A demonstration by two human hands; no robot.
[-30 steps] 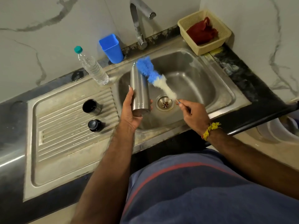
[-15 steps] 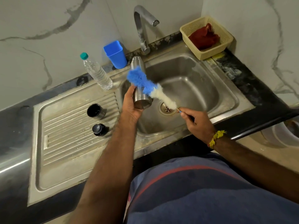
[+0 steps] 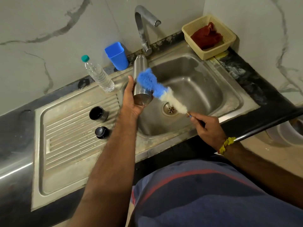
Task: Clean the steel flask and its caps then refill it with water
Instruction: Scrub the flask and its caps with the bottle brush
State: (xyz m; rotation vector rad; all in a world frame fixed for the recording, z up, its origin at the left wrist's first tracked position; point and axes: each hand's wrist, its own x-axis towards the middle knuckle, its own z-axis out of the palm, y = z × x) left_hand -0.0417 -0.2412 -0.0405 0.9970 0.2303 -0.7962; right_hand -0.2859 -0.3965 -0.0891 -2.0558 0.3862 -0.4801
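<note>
Over a steel sink (image 3: pixel 229 89), the left hand (image 3: pixel 131 102) grips the steel flask (image 3: pixel 140 76) by its base end, tilted away toward the tap (image 3: pixel 144 30). The right hand (image 3: pixel 208 128) pinches the handle of a blue-and-white bottle brush (image 3: pixel 157 89), its bristles against the flask's side. Two black caps (image 3: pixel 98 113) (image 3: pixel 102 132) stand left of the left forearm on the drainboard (image 3: pixel 65 136).

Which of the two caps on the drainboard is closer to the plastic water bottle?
The larger, cup-shaped cap; the smaller black cap sits nearer the counter's front edge.

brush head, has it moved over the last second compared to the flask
Yes. The brush head swung left off the flask mouth and down across its side; it now lies over the lower body, nearer the drain.
</note>
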